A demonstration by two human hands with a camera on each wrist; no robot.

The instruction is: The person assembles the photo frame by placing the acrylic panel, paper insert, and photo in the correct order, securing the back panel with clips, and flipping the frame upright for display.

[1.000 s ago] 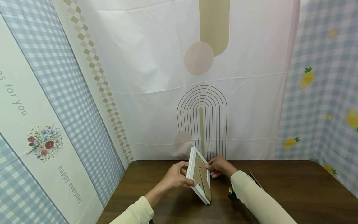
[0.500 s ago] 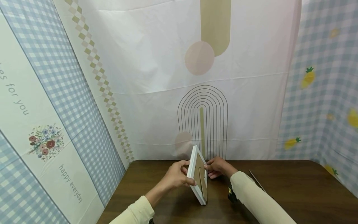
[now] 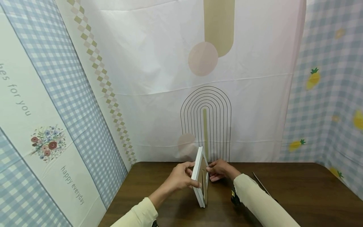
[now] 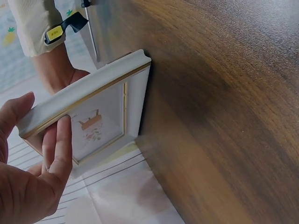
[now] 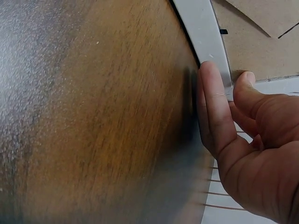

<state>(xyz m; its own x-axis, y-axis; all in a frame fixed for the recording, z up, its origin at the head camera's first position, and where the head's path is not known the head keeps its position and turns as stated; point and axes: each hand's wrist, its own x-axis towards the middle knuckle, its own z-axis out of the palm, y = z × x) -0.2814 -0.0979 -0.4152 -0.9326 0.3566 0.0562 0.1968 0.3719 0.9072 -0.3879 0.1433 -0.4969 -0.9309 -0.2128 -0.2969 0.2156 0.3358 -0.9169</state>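
A white picture frame [image 3: 198, 167] stands on the table, turned nearly edge-on in the head view. Its front, seen in the left wrist view, has a gold inner border and a small printed picture [image 4: 91, 123]. Brown backing board [image 5: 261, 51] with a stand flap covers the rear. My left hand [image 3: 179, 178] grips the near side, thumb on one side and fingers across the front. At the opposite side, my right hand [image 3: 222, 169] pinches the frame near a lower corner, its thumb [image 5: 245, 84] at the back; its lower fingertips are partly hidden.
The brown wooden table [image 3: 306, 189] runs back to a printed fabric wall [image 3: 255, 126]. A thin metal rod with a dark end [image 3: 261, 183] lies right of the frame, partly behind my right sleeve [image 3: 261, 198]. A black strap with a yellow label [image 4: 55, 33] is on the right wrist.
The frame has turned from showing its brown back to nearly edge-on, its bottom edge swinging left. Both hands stay on it, the right hand shifting slightly left.
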